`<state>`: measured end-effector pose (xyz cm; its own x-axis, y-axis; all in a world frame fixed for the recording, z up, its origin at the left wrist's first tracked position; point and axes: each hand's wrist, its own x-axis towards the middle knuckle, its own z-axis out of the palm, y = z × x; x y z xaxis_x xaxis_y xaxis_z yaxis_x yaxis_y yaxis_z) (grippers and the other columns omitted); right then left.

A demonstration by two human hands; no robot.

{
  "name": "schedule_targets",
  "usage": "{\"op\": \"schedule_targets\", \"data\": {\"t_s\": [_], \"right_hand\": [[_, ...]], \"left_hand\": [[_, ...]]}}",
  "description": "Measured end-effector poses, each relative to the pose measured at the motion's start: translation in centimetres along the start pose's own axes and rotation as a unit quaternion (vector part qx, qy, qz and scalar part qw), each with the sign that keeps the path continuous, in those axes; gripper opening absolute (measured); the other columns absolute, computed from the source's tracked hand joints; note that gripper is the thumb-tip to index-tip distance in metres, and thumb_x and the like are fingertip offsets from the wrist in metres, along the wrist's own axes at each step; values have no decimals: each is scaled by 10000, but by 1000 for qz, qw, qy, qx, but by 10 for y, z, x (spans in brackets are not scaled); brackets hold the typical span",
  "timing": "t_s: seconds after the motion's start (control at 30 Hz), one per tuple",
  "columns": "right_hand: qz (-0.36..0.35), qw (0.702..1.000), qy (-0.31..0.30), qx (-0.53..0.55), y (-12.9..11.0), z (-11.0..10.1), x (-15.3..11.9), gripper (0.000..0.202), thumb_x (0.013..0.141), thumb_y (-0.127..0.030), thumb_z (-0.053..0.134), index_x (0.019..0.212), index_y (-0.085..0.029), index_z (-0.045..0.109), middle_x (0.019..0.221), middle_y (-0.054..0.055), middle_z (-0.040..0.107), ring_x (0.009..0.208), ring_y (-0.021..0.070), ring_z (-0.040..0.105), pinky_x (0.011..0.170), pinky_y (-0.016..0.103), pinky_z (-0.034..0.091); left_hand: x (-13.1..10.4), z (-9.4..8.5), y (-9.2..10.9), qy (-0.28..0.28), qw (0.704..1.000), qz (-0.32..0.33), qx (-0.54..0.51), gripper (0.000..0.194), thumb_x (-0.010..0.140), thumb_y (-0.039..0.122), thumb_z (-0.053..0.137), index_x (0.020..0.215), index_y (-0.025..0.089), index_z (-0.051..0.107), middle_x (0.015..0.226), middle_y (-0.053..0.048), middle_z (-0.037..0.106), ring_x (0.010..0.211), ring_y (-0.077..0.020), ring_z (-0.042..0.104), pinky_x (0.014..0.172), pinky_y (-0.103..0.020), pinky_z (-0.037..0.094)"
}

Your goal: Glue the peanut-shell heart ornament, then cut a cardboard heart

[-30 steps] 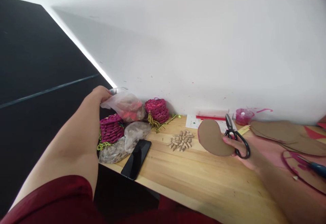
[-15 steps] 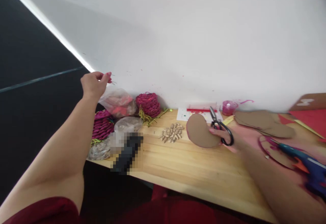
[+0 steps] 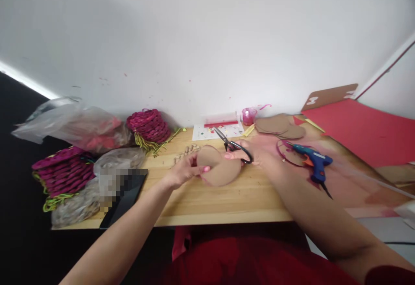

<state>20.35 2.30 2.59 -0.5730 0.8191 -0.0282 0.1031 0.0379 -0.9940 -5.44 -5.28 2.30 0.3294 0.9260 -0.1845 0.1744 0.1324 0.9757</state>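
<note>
A brown cardboard heart is held just above the wooden table, between both hands. My left hand pinches its left side, thumb on top. My right hand grips its right side, thumb on the face, and also has the scissors by their black handles, blades pointing up and left. Behind my left hand lies a pile of small pale pebble-like pieces, partly hidden by the hand and the heart.
On the right lie a blue glue gun, stacked cardboard shapes and red sheets. Purple woven baskets and plastic bags stand left. A dark flat device lies at the front edge. A pink cup stands by the wall.
My left hand has come down from above the bags at the left and taken hold of the cardboard heart. My right hand still holds heart and scissors. The view has turned right.
</note>
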Motion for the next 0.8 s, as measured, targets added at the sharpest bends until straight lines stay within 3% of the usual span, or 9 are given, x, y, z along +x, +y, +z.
{"op": "schedule_targets", "data": {"t_s": [0.1, 0.17, 0.23, 0.33, 0.43, 0.5, 0.63, 0.73, 0.8], "right_hand": [[6, 999, 0, -31, 5, -2, 5, 442, 600, -525, 862, 685, -188, 589, 549, -55, 520, 539, 113, 462, 493, 222, 322], [10, 998, 33, -49, 8, -4, 11, 488, 667, -636, 776, 692, -189, 583, 546, -36, 524, 506, 114, 459, 471, 235, 319], [16, 994, 80, -75, 12, -8, 16, 530, 707, -703, 706, 693, -189, 578, 575, -3, 561, 489, 116, 460, 460, 250, 321], [27, 979, 140, -146, 17, -14, 19, 521, 698, -690, 728, 669, -193, 577, 617, 35, 613, 516, 135, 489, 482, 268, 320], [34, 953, 172, -249, 16, -16, 18, 453, 693, -602, 784, 638, -195, 593, 626, 56, 645, 608, 183, 555, 535, 283, 302], [43, 932, 177, -314, 15, -14, 16, 404, 728, -551, 775, 638, -189, 618, 656, 76, 677, 660, 205, 591, 562, 291, 291], [76, 894, 169, -408, 12, -10, 15, 385, 798, -555, 699, 717, -178, 691, 737, 103, 732, 702, 219, 641, 574, 289, 303], [102, 865, 171, -461, 12, -10, 14, 385, 813, -555, 666, 788, -176, 727, 788, 117, 753, 725, 232, 662, 571, 286, 317], [112, 847, 173, -490, 11, -11, 13, 385, 820, -550, 649, 826, -177, 740, 846, 129, 766, 771, 245, 680, 580, 285, 336]], "left_hand": [[4, 11, -15, 39, 999, 10, 5, 640, 693, 451, 838, 1240, 178, 648, 871, -51, 710, 685, -159, 620, 551, -250, 470], [2, 13, -20, 96, 993, 57, 25, 549, 717, 411, 828, 1188, 178, 669, 917, -65, 726, 712, -169, 636, 596, -282, 510], [-5, 13, -19, 168, 971, 149, 81, 302, 761, 352, 807, 999, 189, 719, 923, -68, 734, 789, -191, 668, 722, -344, 557], [-20, 15, -11, 251, 883, 334, 213, 71, 798, 242, 787, 840, 237, 729, 968, -51, 728, 936, -216, 686, 888, -407, 552], [-29, 21, -4, 275, 788, 451, 317, 176, 817, 166, 764, 921, 306, 746, 1013, -30, 703, 1021, -231, 684, 898, -421, 564], [-31, 24, -4, 290, 750, 487, 340, 236, 817, 152, 764, 960, 339, 744, 1034, -23, 673, 1037, -236, 681, 877, -424, 578], [-29, 28, -10, 335, 716, 503, 350, 253, 791, 169, 798, 946, 362, 747, 1017, -12, 606, 1031, -235, 669, 833, -417, 591], [-31, 27, -12, 339, 701, 521, 349, 296, 764, 124, 815, 949, 347, 753, 1001, -8, 588, 1026, -223, 655, 837, -403, 579], [-34, 29, -12, 317, 714, 515, 353, 292, 776, 114, 803, 973, 324, 754, 979, -15, 610, 1001, -214, 654, 847, -392, 569]]}}
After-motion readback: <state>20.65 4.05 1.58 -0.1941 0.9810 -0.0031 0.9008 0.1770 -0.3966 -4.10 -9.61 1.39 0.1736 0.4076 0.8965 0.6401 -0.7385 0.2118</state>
